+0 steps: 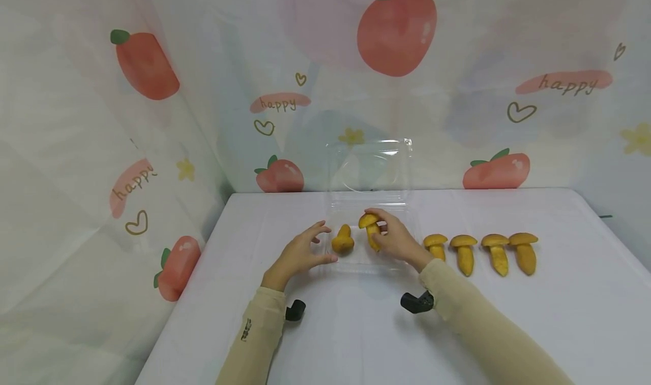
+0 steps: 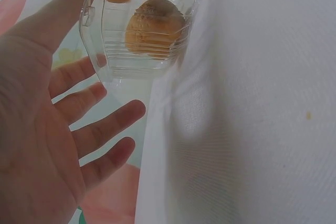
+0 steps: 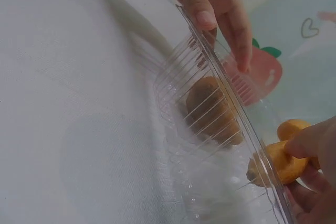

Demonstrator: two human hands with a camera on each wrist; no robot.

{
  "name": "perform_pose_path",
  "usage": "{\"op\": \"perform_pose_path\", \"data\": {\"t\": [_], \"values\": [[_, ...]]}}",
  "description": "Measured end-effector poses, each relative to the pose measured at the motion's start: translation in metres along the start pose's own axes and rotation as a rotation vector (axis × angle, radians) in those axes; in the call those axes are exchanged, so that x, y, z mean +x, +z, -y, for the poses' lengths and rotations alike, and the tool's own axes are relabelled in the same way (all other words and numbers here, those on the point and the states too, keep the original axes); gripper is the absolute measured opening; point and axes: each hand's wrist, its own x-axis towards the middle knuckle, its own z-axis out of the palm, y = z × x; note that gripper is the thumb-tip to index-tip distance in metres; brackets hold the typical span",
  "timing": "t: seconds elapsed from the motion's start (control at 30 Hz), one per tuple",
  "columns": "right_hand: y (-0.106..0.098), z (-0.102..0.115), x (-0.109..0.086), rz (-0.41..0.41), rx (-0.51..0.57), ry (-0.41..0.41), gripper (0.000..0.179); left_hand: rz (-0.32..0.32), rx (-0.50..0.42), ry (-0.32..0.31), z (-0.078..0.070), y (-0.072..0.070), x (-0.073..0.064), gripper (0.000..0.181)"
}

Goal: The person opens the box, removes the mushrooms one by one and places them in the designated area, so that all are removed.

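Note:
A clear plastic clamshell box (image 1: 366, 265) stands on the table with its lid (image 1: 368, 167) raised at the back. One yellow-brown mushroom (image 1: 343, 241) lies inside, toward the left. My right hand (image 1: 399, 241) pinches a second mushroom (image 1: 373, 233) between thumb and fingers, over the right part of the box. At the box's left side is my left hand (image 1: 300, 255), fingers spread and thumb near the front rim. The left wrist view shows those fingers (image 2: 107, 129) extended beside the clear wall, holding nothing.
Several more mushrooms (image 1: 465, 255) stand in a row on the white table (image 1: 356, 328), right of the box; my right forearm partly covers the nearest. A fruit-printed cloth (image 1: 458, 46) hangs behind the table. A black wrist device (image 1: 417, 302) shows at each sleeve.

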Motion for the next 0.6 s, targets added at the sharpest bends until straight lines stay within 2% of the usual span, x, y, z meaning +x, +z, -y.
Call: {"op": "perform_pose_path", "data": {"t": [0.37, 0.6], "values": [[-0.007, -0.002, -0.006, -0.015, 0.000, -0.018, 0.062, 0.000, -0.001, 0.005, -0.001, 0.000, 0.001, 0.075], [-0.013, 0.000, -0.009, -0.023, 0.015, -0.064, 0.060, 0.002, 0.006, 0.008, 0.001, 0.000, 0.000, 0.076]]}}
